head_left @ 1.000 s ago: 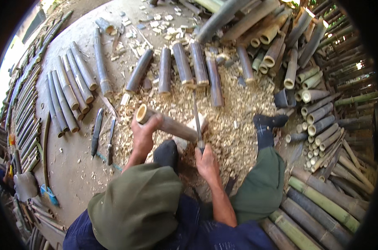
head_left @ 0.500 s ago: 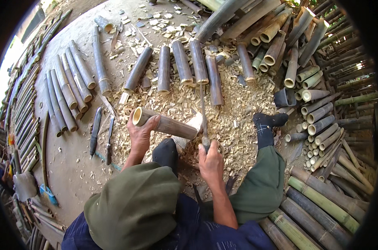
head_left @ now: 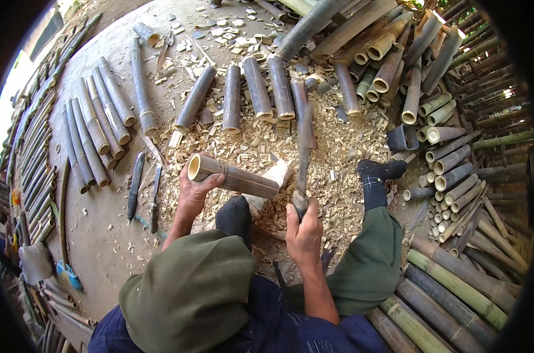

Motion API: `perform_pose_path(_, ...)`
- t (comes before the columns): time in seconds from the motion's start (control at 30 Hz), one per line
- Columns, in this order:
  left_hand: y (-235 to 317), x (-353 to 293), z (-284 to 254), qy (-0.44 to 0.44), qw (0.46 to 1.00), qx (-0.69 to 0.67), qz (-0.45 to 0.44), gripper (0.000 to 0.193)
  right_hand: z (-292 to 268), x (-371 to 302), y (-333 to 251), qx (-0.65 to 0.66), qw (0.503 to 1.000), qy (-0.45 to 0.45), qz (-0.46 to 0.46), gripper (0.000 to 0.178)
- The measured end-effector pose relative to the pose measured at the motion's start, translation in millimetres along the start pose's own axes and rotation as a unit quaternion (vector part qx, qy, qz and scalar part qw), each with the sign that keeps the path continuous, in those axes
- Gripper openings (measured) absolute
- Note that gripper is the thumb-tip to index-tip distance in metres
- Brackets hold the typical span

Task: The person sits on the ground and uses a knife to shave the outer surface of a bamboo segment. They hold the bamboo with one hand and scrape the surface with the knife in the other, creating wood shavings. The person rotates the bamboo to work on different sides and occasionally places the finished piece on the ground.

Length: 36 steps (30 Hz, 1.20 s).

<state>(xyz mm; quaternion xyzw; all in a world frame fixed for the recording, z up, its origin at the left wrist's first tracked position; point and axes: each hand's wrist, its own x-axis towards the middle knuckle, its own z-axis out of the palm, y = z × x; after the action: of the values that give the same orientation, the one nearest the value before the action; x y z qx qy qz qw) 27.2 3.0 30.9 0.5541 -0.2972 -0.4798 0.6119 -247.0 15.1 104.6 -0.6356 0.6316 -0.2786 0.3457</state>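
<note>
The left hand [head_left: 195,195] is curled around the near end of a bamboo tube [head_left: 240,178], its thumb laid over the top and its palm beneath. Taking that tube as the middle of the dial, its hollow, pale-rimmed end faces 10 o'clock and its other end points between 3 and 4 o'clock, just beside a pale lump [head_left: 275,171] whose kind I cannot tell. The right hand [head_left: 305,232], at 4 o'clock, is closed firmly around the handle of a long-bladed tool [head_left: 304,162]; its blurred blade rises toward 12 o'clock, apart from the tube.

From the left, a grey shovel head [head_left: 36,262] rests at 8 o'clock. A cluster of slim tubes [head_left: 96,125] lies at 10 o'clock, and 2 knives [head_left: 135,185] lie side by side at 9 o'clock, handles toward 6. A row of 5 short tubes [head_left: 231,100] fans from 11 to 1 o'clock, the rightmost partly behind the blade. The left foot [head_left: 233,216], in a dark sock, is at 6 o'clock. Pale wood chips [head_left: 337,156] cover the ground; the right foot [head_left: 381,170] rests among them at 3 o'clock. Beyond it are stacked bamboo pieces [head_left: 452,176], with thicker poles [head_left: 455,294] at 4 o'clock.
</note>
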Motion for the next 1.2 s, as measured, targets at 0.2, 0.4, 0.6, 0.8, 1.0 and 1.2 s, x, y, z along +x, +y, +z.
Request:
perform_pose_path(0.2,12,-9,20,-0.005,1.0,0.018,-0.012,0.061,50,6,77,-0.142,0.977,-0.112,0.111,0.037)
perform_pose_path(0.4,8,-5,31,0.125,0.992,-0.032,0.013,0.043,9,2,-7,0.02,1.0,-0.022,0.001,0.028)
perform_pose_path(0.6,5,-10,47,0.108,0.993,0.008,0.05,0.048,57,3,91,-0.184,0.967,-0.119,0.13,0.04)
perform_pose_path(0.8,6,-4,14,0.039,0.999,0.005,0.014,0.058,4,2,-8,0.003,0.998,-0.05,0.025,0.032)
perform_pose_path(1.0,3,1,14,-0.008,1.0,-0.022,-0.002,0.057,61,3,118,-0.17,0.968,-0.125,0.138,0.038)
perform_pose_path(1.2,0,-8,7,0.069,0.991,-0.116,-0.002,0.05,10,7,4,-0.044,0.998,-0.042,0.017,0.035)
